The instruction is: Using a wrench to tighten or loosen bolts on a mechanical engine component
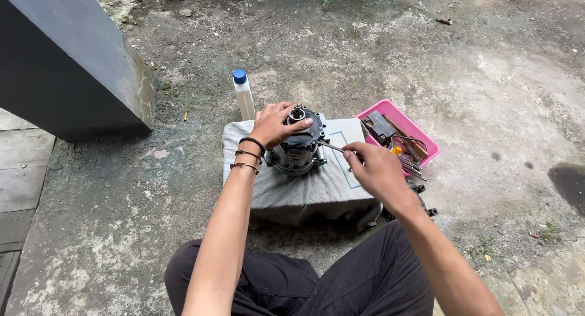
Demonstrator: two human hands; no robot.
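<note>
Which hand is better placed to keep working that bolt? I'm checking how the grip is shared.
Probably the right hand: it already holds the thin metal tool against the edge of the metal part. The left hand grips the part's top, steadying it.

The cloth [292, 191] is grey with a thin blue outline drawn on it. The tray [399, 118] is bright pink. The bottle [244, 97] is whitish with a blue cap. The machine part [298, 147] is black on top and silver-grey below. The trousers [317, 279] are black.
</note>
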